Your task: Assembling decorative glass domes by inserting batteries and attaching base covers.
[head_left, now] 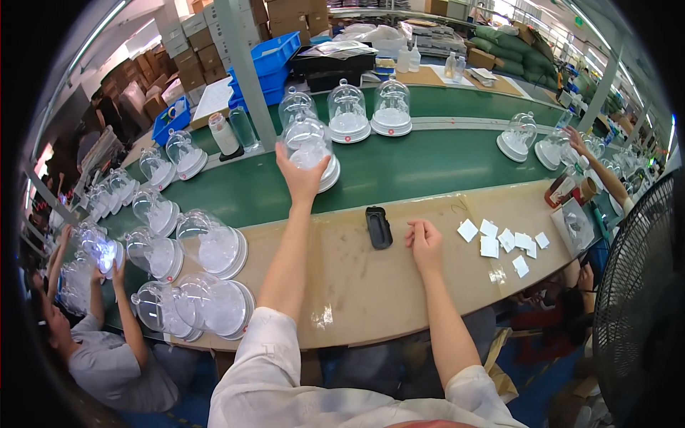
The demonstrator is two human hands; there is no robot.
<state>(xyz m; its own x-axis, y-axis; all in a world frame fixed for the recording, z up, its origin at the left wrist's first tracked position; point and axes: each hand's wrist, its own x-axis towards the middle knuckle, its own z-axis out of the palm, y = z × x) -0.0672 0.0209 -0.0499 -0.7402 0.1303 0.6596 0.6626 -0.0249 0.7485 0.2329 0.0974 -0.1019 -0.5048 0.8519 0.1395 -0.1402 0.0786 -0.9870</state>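
Wrapping around the sides of a clear dome (pixel 308 135) with a pale base, the left hand (pixel 302 182) grasps it, thumb on the right and fingers on the left; whether the base is lifted cannot be told. The right hand (pixel 426 246) is released, its fingers loosely bent and nothing seen in them, beside a black tray (pixel 379 228). The gripped dome is over the green conveyor (pixel 442 171), in front of three similar domes (pixel 349 110). Nearer lies a tan tabletop (pixel 349 292), with white square pieces (pixel 489 247) scattered at right and more covered domes (pixel 212 246) at left. Around are a seated co-worker (pixel 121 349) holding a lit dome, blue bins (pixel 267 64), stacked cartons (pixel 196 46) and a black fan (pixel 635 285).
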